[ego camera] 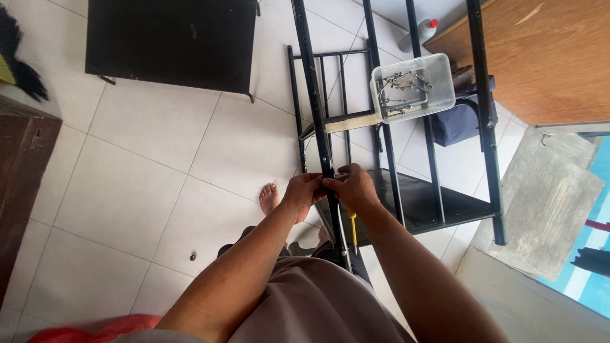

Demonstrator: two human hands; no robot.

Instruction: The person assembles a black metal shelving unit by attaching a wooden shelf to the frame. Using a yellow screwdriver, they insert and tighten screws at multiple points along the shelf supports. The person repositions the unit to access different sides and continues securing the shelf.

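Black metal post (pixel 316 95) of a rack frame (pixel 438 209): thin, straight, painted tube with a dull sheen. Its long axis runs from the near centre, by the person's lap, away to the far top edge, leaning slightly left as it recedes. Left hand (pixel 302 194) and right hand (pixel 357 189) meet on the post at mid-scene; the fingers of both are curled narrowly around the tube, thumbs and fingertips pinched together at one spot on it. Whether a small part sits between the fingertips cannot be told. A yellow-handled screwdriver (pixel 352 223) hangs just under the right hand, shaft pointing down and near, beside the post.

Right of the post, the frame shows parallel black rails and a flat dark shelf panel. A clear plastic tub (pixel 414 86), rectangular with rounded corners, rests on the far rails and holds loose metal bolts. A bare foot (pixel 269 197) stands on glossy white floor tiles (pixel 140 165) just left of the hands. A flat black panel (pixel 171 41) lies far left; a wooden board (pixel 546 57) far right.
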